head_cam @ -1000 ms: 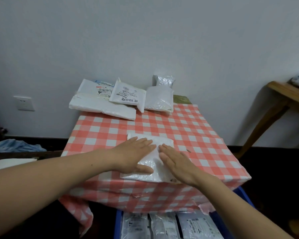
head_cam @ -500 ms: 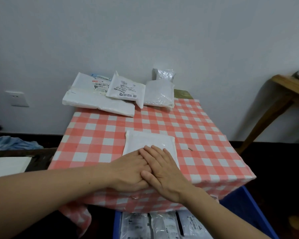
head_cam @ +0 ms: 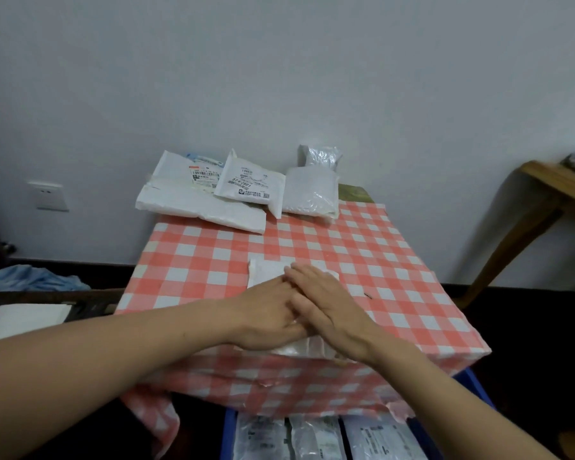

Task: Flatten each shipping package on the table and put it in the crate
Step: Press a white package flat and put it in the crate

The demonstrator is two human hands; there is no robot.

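Observation:
A white shipping package [head_cam: 264, 273] lies flat near the front of the table with the red-and-white checked cloth [head_cam: 379, 254]. My left hand [head_cam: 266, 313] presses on it with straight fingers. My right hand [head_cam: 326, 303] lies flat across the left hand's fingers and the package, hiding most of it. Several more white packages [head_cam: 243, 190] are heaped at the table's back edge against the wall. Below the front edge stands a blue crate [head_cam: 472, 390] with several flat packages [head_cam: 312, 439] inside.
A wooden bench [head_cam: 551, 190] stands at the right against the wall. A wall socket [head_cam: 49, 195] is at the left. Blue cloth [head_cam: 30, 282] and a white sheet [head_cam: 24, 318] lie low on the left beside the table.
My hands, side by side on the package a second ago, slid toward me and overlapped, the right over the left. They now press a little further back on the package.

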